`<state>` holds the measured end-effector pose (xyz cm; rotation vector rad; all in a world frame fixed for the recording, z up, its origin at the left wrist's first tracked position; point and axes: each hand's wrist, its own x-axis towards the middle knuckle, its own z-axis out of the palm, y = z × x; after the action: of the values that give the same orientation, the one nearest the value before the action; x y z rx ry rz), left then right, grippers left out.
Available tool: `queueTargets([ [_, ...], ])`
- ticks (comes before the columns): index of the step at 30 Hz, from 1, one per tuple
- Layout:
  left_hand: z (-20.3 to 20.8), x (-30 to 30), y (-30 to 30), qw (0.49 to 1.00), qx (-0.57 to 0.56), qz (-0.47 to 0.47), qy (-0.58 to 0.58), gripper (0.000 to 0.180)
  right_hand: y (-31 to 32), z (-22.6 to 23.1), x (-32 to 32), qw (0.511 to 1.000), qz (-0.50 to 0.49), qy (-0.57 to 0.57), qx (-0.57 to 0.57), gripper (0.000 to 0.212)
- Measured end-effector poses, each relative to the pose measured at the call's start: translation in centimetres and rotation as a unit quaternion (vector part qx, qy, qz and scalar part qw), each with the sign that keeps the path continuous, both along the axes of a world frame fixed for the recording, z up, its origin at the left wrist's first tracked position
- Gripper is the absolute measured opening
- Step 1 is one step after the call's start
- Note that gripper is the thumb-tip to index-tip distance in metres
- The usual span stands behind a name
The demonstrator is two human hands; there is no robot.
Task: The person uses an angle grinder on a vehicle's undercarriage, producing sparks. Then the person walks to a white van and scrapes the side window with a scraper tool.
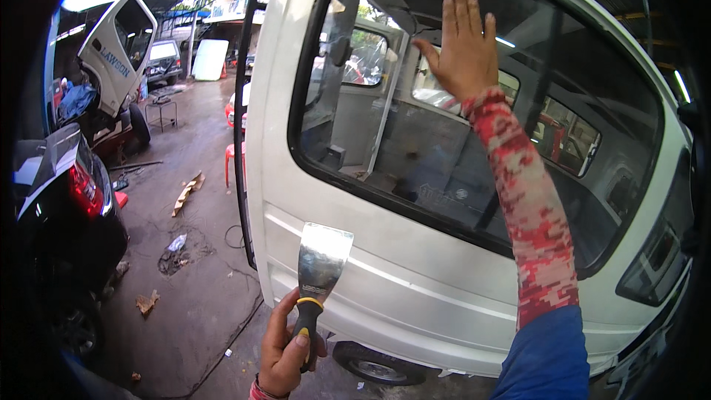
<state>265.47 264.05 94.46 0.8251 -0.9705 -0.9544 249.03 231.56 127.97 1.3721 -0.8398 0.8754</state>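
My left hand is closed round the black and yellow handle of a putty knife, its wide metal blade pointing up in front of the white vehicle body. My right hand is raised with the palm toward the large side window and the fingers stretched out. It appears to rest on the glass near the upper part, though contact cannot be made out for sure. A black rubber seal runs round the window. Through the glass the vehicle's interior and other windows show.
A dark car with a red tail light stands at the left. Behind it is a white truck cab, tilted. Cardboard scraps and a cable lie on the floor. A red stool stands beyond the vehicle's edge.
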Motion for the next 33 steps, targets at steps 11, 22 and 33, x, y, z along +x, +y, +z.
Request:
queueTargets([
  [11, -7.5, 16.2, 1.7, 0.991, 0.107, -0.045, 0.063, 0.075, 6.8, -15.4, 5.9, 0.950, 0.210, 0.001, 0.230, 0.054],
  [22, -6.8, 44.1, 4.5, 0.981, 0.181, -0.068, 0.014, 0.062, 8.8, -24.6, 30.0, 0.742, 0.482, -0.197, 0.423, 0.020],
  [33, -11.6, 65.4, -6.7, 0.968, 0.189, -0.148, 0.070, 0.068, 1.3, -44.4, 49.8, 0.577, 0.304, -0.259, 0.712, 0.019],
])
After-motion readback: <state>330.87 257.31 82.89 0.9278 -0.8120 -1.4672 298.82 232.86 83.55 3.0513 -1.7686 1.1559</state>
